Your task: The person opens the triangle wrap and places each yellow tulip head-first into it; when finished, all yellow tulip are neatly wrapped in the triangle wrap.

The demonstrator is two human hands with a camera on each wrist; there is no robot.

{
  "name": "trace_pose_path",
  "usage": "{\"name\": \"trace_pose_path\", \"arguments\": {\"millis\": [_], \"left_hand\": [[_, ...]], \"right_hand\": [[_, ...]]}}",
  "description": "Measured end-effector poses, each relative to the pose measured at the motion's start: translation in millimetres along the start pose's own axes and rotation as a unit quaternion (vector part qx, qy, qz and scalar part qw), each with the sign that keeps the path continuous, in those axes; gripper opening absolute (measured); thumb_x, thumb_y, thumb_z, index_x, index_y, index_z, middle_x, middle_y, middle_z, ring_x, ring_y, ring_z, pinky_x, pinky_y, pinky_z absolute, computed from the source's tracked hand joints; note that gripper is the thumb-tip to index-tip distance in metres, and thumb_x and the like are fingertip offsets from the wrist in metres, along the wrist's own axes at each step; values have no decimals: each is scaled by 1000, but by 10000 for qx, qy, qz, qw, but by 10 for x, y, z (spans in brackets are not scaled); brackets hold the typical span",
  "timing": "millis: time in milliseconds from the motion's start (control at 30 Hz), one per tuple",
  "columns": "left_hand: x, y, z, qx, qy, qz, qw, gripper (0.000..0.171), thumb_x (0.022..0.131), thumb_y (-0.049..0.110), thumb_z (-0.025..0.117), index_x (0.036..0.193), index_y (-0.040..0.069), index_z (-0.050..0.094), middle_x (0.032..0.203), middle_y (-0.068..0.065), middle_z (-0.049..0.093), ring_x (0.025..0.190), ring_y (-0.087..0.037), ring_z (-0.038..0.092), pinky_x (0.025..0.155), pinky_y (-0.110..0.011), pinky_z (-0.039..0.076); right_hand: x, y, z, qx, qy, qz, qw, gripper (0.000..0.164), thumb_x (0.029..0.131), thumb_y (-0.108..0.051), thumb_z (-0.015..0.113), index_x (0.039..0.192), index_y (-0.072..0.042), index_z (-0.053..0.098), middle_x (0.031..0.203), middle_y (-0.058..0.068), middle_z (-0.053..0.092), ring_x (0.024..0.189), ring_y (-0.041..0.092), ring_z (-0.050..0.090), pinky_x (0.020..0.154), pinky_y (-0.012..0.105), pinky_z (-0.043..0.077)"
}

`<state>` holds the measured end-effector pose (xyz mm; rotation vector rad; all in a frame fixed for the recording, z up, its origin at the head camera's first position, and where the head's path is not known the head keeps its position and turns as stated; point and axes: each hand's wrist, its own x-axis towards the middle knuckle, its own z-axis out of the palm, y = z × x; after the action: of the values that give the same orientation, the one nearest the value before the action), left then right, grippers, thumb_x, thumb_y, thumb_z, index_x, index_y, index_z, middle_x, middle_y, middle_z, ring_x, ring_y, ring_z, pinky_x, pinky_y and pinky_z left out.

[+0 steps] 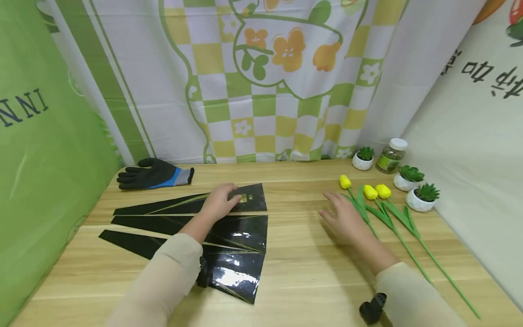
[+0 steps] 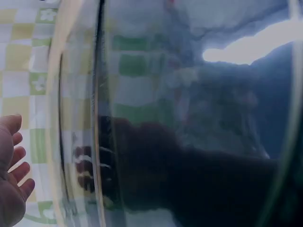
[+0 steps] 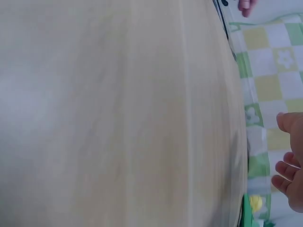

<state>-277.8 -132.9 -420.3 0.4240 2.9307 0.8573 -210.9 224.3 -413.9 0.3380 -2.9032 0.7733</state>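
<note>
Three glossy black tapered flower sleeves lie fanned on the table: the far sleeve (image 1: pixel 256 196), the middle sleeve (image 1: pixel 245 230) and the near sleeve (image 1: pixel 241 268). Over the far sleeve's wide end is my left hand (image 1: pixel 219 202), fingers loosely bent and holding nothing; the left wrist view shows the hand (image 2: pixel 13 175) apart from the shiny film. My right hand (image 1: pixel 347 220) hovers beside three artificial yellow tulips, left tulip (image 1: pixel 345 181), middle tulip (image 1: pixel 370 192) and right tulip (image 1: pixel 383 190). Its fingers are relaxed, with nothing in them, as the right wrist view shows the hand (image 3: pixel 293 165).
A black and blue work glove (image 1: pixel 155 175) lies at the back left. Along the right edge stand small potted succulents (image 1: pixel 422 198) and a jar (image 1: pixel 391 156) with a white lid. A patterned curtain (image 1: pixel 278 109) hangs behind the wooden table (image 1: pixel 298 277).
</note>
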Motion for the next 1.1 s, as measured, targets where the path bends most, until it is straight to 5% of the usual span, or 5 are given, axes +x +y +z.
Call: {"name": "trace_pose_path", "arguments": {"millis": [300,467,767,1100], "left_hand": [[142,4,136,-58,-115,-64,9999,48,100,29,58,141,6,52,152,-16,43,143,-35,37,117,-51,33],[171,-43,154,313,-36,-107,9994,46,99,31,59,139,8,55,149,-15,47,141,-35,39,117,-51,33],[189,-147,211,402,-61,-190,9990,44,99,27,59,137,6,56,146,-17,49,139,-35,41,117,-49,33],[213,-141,238,388,-96,-214,9990,42,99,25,59,135,5,58,147,-15,49,138,-35,43,117,-49,35]], "right_hand": [[-300,215,-293,277,-119,582,9978,55,100,-29,58,144,1,44,140,29,47,119,46,53,93,60,48],[-415,361,-398,217,-206,680,9972,54,99,-31,59,140,2,48,131,29,54,113,44,56,88,57,50],[-506,633,-503,141,-641,922,9936,59,97,-35,61,137,7,49,117,29,58,100,38,60,76,48,53],[-552,817,-535,-13,-971,1260,9873,60,95,-37,64,134,6,53,110,23,64,98,35,62,76,47,52]]}}
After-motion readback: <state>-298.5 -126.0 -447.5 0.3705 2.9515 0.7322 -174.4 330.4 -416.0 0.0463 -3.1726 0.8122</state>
